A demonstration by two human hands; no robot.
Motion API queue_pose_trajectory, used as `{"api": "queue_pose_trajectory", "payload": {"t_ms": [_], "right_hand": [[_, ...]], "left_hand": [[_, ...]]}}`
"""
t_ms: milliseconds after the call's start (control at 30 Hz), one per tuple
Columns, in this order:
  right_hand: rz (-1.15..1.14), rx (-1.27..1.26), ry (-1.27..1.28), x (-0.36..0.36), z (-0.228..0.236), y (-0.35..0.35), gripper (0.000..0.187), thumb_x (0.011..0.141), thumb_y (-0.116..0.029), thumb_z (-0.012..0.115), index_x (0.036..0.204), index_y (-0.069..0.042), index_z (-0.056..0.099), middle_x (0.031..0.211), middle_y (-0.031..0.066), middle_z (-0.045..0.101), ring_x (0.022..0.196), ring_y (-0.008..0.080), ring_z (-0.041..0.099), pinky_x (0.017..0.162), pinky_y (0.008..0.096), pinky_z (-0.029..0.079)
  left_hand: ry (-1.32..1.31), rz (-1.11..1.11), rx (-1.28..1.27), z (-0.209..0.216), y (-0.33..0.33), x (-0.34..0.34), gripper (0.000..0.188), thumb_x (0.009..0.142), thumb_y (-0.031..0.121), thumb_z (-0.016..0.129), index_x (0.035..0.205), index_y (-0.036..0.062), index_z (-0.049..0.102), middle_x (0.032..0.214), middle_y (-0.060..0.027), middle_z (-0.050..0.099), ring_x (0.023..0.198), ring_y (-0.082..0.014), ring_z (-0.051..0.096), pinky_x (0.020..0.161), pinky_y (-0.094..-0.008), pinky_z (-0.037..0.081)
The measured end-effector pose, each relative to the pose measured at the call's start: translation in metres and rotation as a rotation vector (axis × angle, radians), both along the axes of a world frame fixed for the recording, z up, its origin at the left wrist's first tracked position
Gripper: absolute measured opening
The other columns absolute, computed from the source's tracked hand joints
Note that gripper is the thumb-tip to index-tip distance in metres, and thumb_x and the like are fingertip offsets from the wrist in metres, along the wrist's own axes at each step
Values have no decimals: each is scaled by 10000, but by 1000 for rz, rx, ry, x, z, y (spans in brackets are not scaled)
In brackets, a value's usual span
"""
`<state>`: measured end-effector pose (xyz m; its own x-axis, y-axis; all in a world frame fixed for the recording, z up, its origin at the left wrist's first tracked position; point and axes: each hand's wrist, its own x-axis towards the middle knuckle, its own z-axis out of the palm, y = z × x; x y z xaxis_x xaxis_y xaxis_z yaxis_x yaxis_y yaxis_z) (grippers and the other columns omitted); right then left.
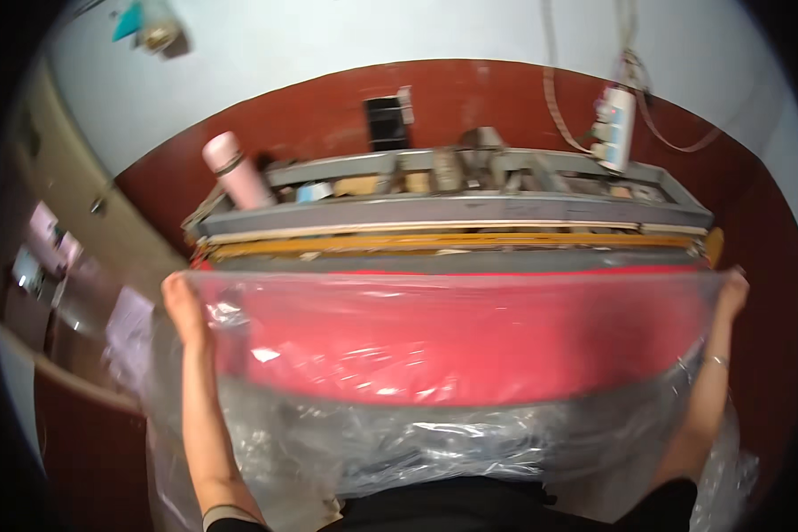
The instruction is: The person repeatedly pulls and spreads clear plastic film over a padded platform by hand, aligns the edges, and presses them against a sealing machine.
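Note:
A wide sheet of clear plastic film stretches across in front of me, over a red surface that shows through it. At the far left corner of the film, my left hand is closed on its edge. My right hand grips the same edge at the far right. Between them the edge runs nearly straight, just short of a long machine with yellow bars. Toward my body the film falls in loose, shiny folds. Blur hides the exact placing of my fingers.
Along the machine's back, a grey metal tray holds small items and a leaning pink bottle. A white power strip with hanging cords stands at its right end. Red and pale blue walls rise behind; a door is at left.

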<state>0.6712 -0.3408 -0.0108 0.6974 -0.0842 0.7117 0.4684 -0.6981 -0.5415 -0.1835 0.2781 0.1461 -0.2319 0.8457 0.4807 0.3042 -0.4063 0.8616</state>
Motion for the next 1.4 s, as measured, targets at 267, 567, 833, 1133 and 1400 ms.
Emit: {"api": "queue_pose_trajectory", "payload": {"t_ms": [267, 567, 833, 1133, 1400], "right_hand": [[283, 244, 222, -63, 21, 132, 200, 898, -207, 531, 879, -8, 518, 736, 119, 573, 724, 226, 565, 683, 362, 448], [265, 355, 183, -52, 17, 159, 200, 831, -152, 652, 772, -29, 506, 714, 12, 535, 647, 92, 488, 641, 245, 424], [285, 425, 139, -49, 34, 149, 105, 811, -85, 599, 797, -42, 505, 669, 8, 515, 557, 91, 476, 520, 237, 398], [539, 388, 424, -103, 71, 156, 352, 911, -325, 526, 713, -36, 558, 635, 14, 539, 571, 77, 464, 524, 229, 359], [114, 62, 31, -160, 88, 75, 278, 835, -235, 635, 912, 32, 660, 798, 113, 683, 720, 172, 625, 688, 303, 469]], "left_hand": [[129, -80, 2, -143, 156, -38, 162, 905, 187, 522, 808, 57, 522, 755, 19, 490, 696, -77, 417, 639, -227, 367], [-43, -162, 16, -155, 199, -24, 186, 873, 168, 595, 730, 87, 508, 670, 53, 471, 609, -49, 381, 552, -198, 329], [-153, -58, -43, -127, 187, -26, 97, 849, 136, 517, 769, 115, 465, 663, 64, 414, 575, -43, 350, 504, -201, 290], [-218, -317, -280, -95, 139, -10, 32, 879, 128, 506, 863, 108, 526, 701, 45, 493, 570, -59, 446, 496, -195, 353], [67, -515, -178, -40, 12, -54, 68, 850, 24, 519, 884, 57, 568, 772, 43, 529, 683, -41, 476, 629, -187, 387]]}}
